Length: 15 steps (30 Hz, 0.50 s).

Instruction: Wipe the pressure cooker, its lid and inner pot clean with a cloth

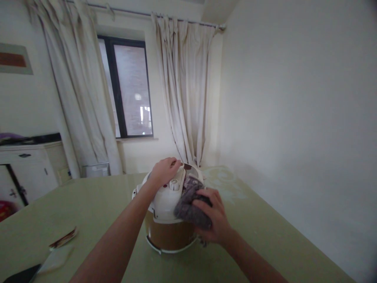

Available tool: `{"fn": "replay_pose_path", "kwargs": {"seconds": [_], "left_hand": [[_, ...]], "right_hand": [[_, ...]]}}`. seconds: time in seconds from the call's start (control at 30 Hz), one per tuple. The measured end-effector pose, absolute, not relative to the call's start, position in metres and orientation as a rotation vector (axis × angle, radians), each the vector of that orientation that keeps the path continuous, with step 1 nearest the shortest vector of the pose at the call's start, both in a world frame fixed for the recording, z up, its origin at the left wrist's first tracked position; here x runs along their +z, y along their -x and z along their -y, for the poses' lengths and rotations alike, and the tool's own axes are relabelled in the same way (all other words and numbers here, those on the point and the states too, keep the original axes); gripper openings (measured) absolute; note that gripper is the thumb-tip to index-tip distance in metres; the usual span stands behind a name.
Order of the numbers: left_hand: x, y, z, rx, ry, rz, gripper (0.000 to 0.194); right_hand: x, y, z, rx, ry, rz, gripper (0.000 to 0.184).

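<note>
A rice cooker [165, 206] with a white lid and a brown-gold body stands upright on the green table. A white knob [174, 184] sits on its lid. My left hand [163, 171] rests on top of the lid, fingers curled over the raised handle part; some fingertips are hidden. In my right hand [214, 216] is a bunched grey cloth [191, 204], gripped between thumb and fingers. The cloth presses against the right side of the lid and covers part of it.
The green tabletop [259, 232] meets a white wall [300, 118] on the right. At the lower left lie a folded paper-like item [63, 238] and a dark flat object [23, 274]. Behind are curtains [188, 86], a window [132, 86] and a white cabinet [32, 165].
</note>
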<state>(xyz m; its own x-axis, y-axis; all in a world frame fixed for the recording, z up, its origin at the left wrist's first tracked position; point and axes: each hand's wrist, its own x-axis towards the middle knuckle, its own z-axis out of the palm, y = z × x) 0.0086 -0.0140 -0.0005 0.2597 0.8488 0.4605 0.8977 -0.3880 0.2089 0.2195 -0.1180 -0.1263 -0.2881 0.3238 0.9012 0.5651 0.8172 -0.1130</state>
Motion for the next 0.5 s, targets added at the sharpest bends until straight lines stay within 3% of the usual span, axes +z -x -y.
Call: {"fn": "replay_pose_path", "kwargs": {"seconds": [0.13, 0.23, 0.37, 0.5], "left_hand": [[0.001, -0.009, 0.014, -0.79, 2.428, 1.672, 0.042], [0.001, -0.009, 0.015, -0.798, 2.43, 1.672, 0.041], [0.001, -0.009, 0.016, -0.794, 2.43, 1.697, 0.043], [0.001, -0.008, 0.016, -0.796, 2.423, 1.745, 0.045]], "right_hand": [[-0.105, -0.239, 0.06, -0.045, 0.999, 1.54, 0.037], [-0.078, -0.242, 0.012, 0.14, 1.079, 1.628, 0.036], [-0.048, -0.24, -0.041, 0.637, 1.14, 1.677, 0.028], [-0.052, -0.246, -0.057, 0.831, 1.155, 1.602, 0.04]]}}
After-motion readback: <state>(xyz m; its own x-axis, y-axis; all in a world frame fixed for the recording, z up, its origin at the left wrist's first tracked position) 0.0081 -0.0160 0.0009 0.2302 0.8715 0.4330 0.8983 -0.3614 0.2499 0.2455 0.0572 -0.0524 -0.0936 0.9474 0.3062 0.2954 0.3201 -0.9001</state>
